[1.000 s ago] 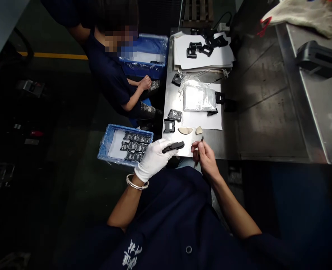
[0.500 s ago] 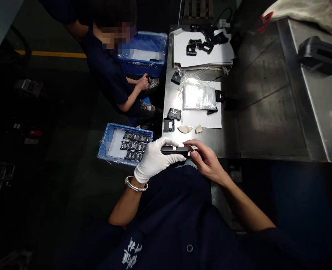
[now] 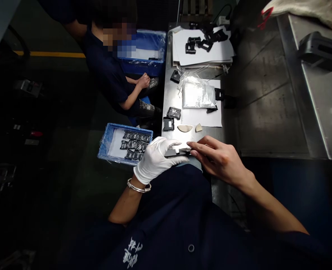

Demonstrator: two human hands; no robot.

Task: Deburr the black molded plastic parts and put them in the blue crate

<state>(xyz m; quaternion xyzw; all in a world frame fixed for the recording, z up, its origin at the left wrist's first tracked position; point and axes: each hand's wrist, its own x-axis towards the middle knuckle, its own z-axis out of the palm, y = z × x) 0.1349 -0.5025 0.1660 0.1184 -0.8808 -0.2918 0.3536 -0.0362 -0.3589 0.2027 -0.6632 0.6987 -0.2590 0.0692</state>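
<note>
A white cloth glove (image 3: 146, 169) covers the left hand (image 3: 156, 156) down to the wrist, where a silver bracelet (image 3: 139, 188) with coiled bands circles it. The right hand (image 3: 223, 159) is bare. A dark navy shirt (image 3: 168, 210) fills the bottom centre of the frame, with short sleeves ending near the elbows. White stitched-looking characters (image 3: 131, 254) mark it at lower left of centre; a round, pale-rimmed button (image 3: 191, 248) sits right of them.
</note>
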